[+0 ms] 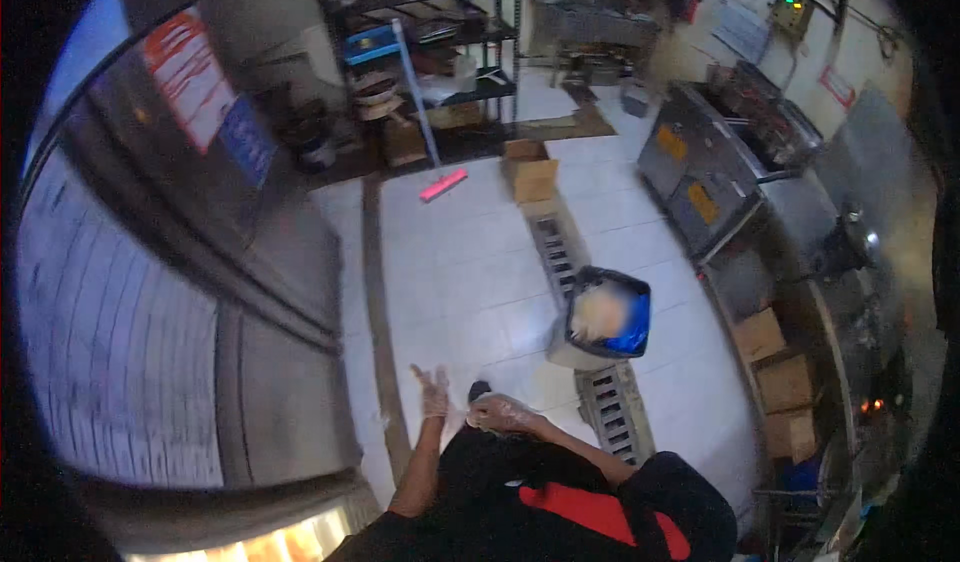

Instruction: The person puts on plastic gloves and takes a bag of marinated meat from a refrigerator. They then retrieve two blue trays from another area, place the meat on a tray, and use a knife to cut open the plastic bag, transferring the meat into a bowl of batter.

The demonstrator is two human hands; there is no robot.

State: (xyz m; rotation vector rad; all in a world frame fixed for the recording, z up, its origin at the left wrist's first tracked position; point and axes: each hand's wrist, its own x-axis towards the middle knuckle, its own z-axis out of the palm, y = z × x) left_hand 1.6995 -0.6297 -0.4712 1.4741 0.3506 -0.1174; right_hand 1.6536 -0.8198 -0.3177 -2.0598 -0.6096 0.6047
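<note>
My left hand (431, 392) is raised in front of my body, in a clear plastic glove with its fingers apart. It holds nothing that I can see. Close beside it on the right, my right hand (501, 413) also wears a clear plastic glove, and its fingers are bent inward. Some thin, see-through plastic seems to show between the right fingers and the left wrist; blur hides whether the fingers pinch it. Ahead to the right stands a waste bin (561, 350) with a dark and blue liner (637, 320) and pale, blurred contents.
Drain grates (611, 412) run along the white tiled floor (465, 262). Farther off are an open cardboard box (531, 172) and a pink floor brush (444, 185). Steel cabinets (292, 397) flank me left, a steel counter (795, 206) right. Metal shelving (480, 37) stands at the back.
</note>
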